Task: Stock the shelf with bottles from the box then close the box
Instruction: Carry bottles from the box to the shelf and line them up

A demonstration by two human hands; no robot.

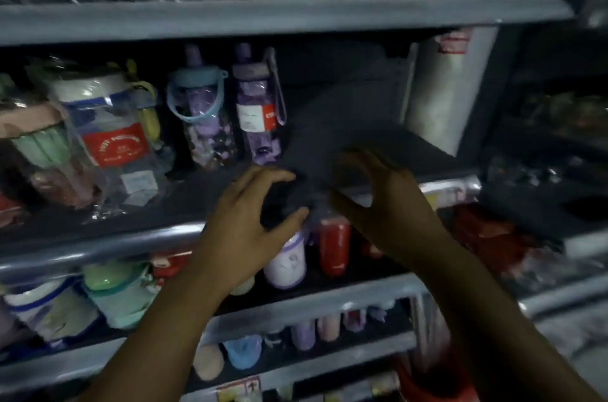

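Both hands hover half-curled and seemingly empty, left hand and right hand facing the bare stretch of shelf right of the upright purple bottle, right hand nearer.

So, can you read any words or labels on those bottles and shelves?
Nothing here can be read; the picture is blurred.
Red label on the big clear jar: white print, too blurred.
White and red label on the purple bottle: too blurred.
Red and white sticker on the grey roll: too blurred.
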